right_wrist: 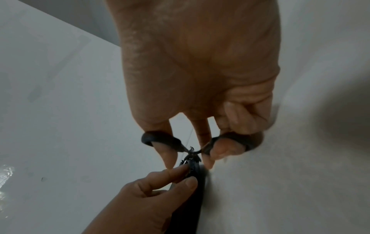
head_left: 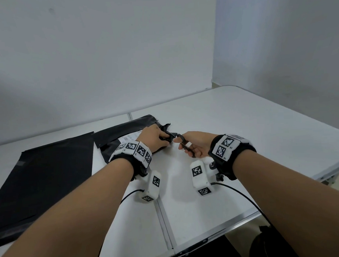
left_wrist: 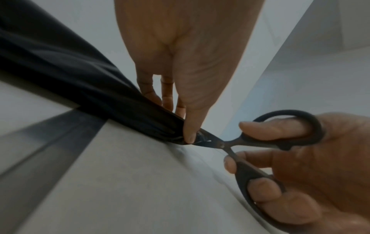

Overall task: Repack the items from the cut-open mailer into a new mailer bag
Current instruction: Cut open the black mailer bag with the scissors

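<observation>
On the table [head_left: 233,129], my left hand [head_left: 155,138] pinches the old mailer [head_left: 123,134] edge while my right hand [head_left: 195,145] grips the scissors [left_wrist: 260,142]; I judge shallow snips and taut film will spare the contents, new mailer [head_left: 43,174] lying flat leftward.

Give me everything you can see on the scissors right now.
The scissors are small, with matte black loop handles, plastic by the look, and short dark blades joined at a pivot. The right hand grips them, thumb through one loop, fingers through the other. The blades are slightly parted at the edge of the black mailer, right beside the left hand's pinching thumb.
</observation>
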`<state>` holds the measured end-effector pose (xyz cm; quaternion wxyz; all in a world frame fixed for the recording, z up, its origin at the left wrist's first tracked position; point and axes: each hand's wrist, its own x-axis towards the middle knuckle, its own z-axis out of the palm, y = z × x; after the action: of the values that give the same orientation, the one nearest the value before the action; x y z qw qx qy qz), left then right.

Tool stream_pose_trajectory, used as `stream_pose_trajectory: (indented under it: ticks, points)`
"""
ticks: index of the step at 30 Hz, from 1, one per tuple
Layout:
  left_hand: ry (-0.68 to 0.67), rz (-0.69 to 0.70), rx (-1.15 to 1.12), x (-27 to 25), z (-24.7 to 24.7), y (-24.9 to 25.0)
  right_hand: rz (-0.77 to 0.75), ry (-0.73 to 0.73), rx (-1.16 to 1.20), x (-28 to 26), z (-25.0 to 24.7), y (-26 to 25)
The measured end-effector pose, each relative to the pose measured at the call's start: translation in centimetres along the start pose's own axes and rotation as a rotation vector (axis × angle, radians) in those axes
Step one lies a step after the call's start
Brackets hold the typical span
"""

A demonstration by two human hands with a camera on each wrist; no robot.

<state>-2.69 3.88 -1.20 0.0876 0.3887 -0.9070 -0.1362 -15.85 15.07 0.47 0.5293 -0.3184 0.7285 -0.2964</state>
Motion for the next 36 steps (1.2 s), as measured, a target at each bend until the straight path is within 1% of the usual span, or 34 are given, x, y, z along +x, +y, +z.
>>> stream_pose_trajectory:
  ticks: [6, 10, 15, 18, 23, 26, 30, 34, 36]
  points:
    - [-0.007, -0.022, -0.027, -0.1, -0.1, 0.0, -0.102, 0.03, 0.015, 0.0, 0.0, -0.2]
    - [-0.029, -0.028, -0.041, -0.2, -0.2, -0.2, -0.065, 0.007, -0.074, 0.1, -0.3, 0.0]
    - [-0.025, -0.006, -0.075, -0.4, -0.5, -0.2, -0.002, -0.008, -0.05, -0.1, -0.1, -0.5]
    - [-0.004, 0.005, -0.084, -0.5, -0.4, -0.2, -0.014, -0.004, 0.015, -0.1, 0.1, -0.9]
    - [0.001, 0.014, -0.105, -0.5, -0.5, -0.2, -0.06, 0.012, 0.046, 0.1, 0.2, -1.4]
    - [-0.004, 0.003, -0.124, -0.5, -0.5, -0.3, -0.074, 0.013, 0.028, 0.3, -0.1, -1.0]
    - [-0.013, 0.01, -0.136, -0.3, -0.6, -0.5, -0.048, -0.025, -0.015, 0.9, -0.6, -0.3]
    - [-0.005, 0.003, -0.148, -0.3, -0.6, -0.7, 0.006, -0.086, 0.064, 1.3, -0.9, 0.2]
    - [-0.004, -0.006, -0.163, -0.4, -0.7, -0.8, 0.01, -0.099, 0.157, 1.3, -1.2, 0.3]
